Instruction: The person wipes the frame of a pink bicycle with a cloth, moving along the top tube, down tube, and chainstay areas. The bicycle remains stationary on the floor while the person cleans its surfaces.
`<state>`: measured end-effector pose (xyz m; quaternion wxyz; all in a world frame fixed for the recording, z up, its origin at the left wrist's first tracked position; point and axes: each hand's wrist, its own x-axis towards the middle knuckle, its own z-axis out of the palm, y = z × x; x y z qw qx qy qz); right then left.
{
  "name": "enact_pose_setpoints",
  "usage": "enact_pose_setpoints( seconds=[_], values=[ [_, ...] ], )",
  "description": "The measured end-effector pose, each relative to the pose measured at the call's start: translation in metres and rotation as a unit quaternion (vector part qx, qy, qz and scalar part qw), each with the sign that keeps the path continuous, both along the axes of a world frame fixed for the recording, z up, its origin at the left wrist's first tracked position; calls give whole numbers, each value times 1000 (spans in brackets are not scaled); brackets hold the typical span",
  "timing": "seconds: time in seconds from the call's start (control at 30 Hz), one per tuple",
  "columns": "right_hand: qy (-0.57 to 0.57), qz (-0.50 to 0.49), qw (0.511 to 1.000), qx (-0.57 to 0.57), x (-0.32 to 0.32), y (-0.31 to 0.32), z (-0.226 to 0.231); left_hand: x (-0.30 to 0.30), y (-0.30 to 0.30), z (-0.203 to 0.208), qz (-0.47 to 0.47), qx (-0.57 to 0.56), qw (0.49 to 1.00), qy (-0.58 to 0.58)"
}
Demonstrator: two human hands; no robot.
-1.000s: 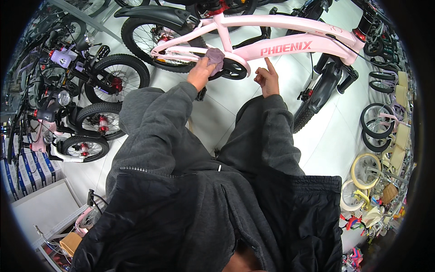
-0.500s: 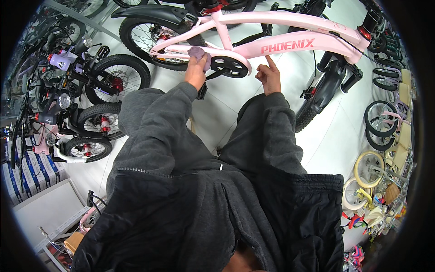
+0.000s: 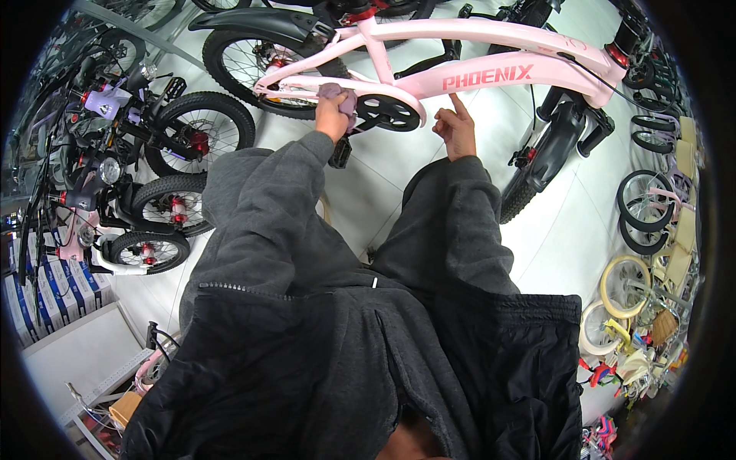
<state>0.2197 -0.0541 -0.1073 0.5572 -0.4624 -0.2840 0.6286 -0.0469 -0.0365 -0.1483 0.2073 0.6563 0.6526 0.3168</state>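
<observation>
In front of me stands a pink bicycle (image 3: 491, 75), its rear wheel (image 3: 230, 67) to the left and its front wheel (image 3: 537, 165) to the right. My left hand (image 3: 331, 123) is closed on a mauve cloth (image 3: 345, 103), pressed against the chain guard just left of the black chainring (image 3: 395, 115). The cloth hides part of the guard. Below the pink down tube is my right hand (image 3: 458, 134), empty, its index finger stretched up to the tube's lower edge and the other fingers partly bent.
A black pedal (image 3: 340, 153) hangs near my left wrist. Several small bicycles crowd the left side, one with a black tyre (image 3: 203, 134). Blue-and-white boxes (image 3: 57, 287) stand lower left. More children's bicycles line the right, including one with a cream wheel (image 3: 625, 287).
My left hand has shifted very slightly, and the cloth is bunched a little differently against the chain guard. The right hand and the bicycle look the same.
</observation>
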Motion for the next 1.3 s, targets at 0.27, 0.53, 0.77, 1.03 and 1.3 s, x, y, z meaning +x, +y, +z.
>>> enact_pose_setpoints(
  seconds=[0.27, 0.53, 0.77, 1.03, 1.3],
  values=[
    [-3, 4, 1000, 3, -2, -2, 1, -30, 6, 0, -28, -14, 994, 109],
    [-9, 2, 1000, 0, -2, 1, 2, -49, 32, -12, 278, -104, 856, -423],
    [17, 12, 1000, 11, -4, 0, -1, 25, 18, -17, 1, -257, 775, -577],
    [32, 11, 999, 12, -5, 2, -1, 60, 12, 17, 95, -294, 631, -711],
    [39, 31, 999, 12, -4, 1, -2, 66, -18, -5, -22, -71, 994, -82]
  ],
)
